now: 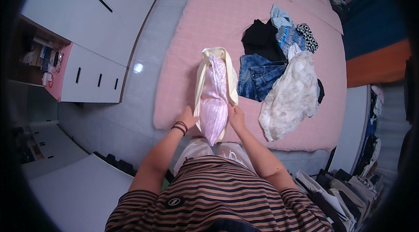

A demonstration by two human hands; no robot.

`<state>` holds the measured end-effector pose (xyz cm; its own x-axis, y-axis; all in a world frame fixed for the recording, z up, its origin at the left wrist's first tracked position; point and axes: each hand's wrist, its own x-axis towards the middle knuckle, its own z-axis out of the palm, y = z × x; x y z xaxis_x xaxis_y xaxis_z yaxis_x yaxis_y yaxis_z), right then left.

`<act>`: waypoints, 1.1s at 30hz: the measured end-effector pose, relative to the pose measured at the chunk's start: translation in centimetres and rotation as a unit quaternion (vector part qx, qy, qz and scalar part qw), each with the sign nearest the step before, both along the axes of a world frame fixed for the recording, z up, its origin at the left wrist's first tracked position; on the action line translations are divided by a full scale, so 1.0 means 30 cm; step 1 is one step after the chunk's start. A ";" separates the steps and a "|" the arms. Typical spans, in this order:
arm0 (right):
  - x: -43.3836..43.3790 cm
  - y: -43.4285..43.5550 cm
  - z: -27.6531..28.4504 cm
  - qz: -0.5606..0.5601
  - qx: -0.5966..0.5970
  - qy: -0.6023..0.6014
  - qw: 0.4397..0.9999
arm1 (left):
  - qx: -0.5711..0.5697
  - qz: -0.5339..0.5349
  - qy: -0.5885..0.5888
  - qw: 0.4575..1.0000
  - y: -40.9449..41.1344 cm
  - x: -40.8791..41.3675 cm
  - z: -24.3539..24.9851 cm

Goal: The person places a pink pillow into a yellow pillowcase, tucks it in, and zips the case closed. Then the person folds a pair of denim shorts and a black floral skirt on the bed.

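Observation:
A cream garment (pixel 231 78) with a shiny pinkish-lilac lining (pixel 214 114) is stretched out lengthwise in front of my body. Its lining faces up, and the cream fabric runs along both sides and around the top. My left hand (pixel 187 118), with dark bead bracelets at the wrist, grips the left side near the lower part. On the opposite side my right hand (pixel 236 118) pinches the cream edge. The garment's far part is over the pink bedspread (pixel 190 35); whether all of it rests there I cannot tell.
Right of the garment lie folded blue jeans (pixel 260 76), a black garment (pixel 262 38), a patterned blue cloth (pixel 289 37) and a white garment with brownish patterning (pixel 289 96). White drawers (pixel 95 71) stand at left. More clothes (pixel 343 192) hang or lie at lower right.

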<state>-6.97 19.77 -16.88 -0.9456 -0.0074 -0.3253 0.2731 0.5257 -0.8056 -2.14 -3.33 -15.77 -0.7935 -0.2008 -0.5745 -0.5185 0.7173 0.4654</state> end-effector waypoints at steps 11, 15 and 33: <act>-0.120 -0.057 0.141 0.092 0.062 0.190 0.976 | 0.171 0.090 -0.026 0.981 -0.019 -0.072 0.104; -0.049 -0.131 0.255 0.296 0.127 0.358 0.877 | 0.205 0.171 -0.033 0.963 0.020 -0.010 0.104; -0.040 -0.108 0.227 0.526 -0.027 0.093 0.845 | 0.122 0.050 0.127 0.983 -0.033 0.012 0.116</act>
<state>-8.18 16.52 -10.07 -0.4406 -0.8861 -0.1442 -0.4566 0.3595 -0.8138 -1.77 -4.34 -12.29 -0.9011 -0.1650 -0.4010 -0.4250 0.5197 0.7411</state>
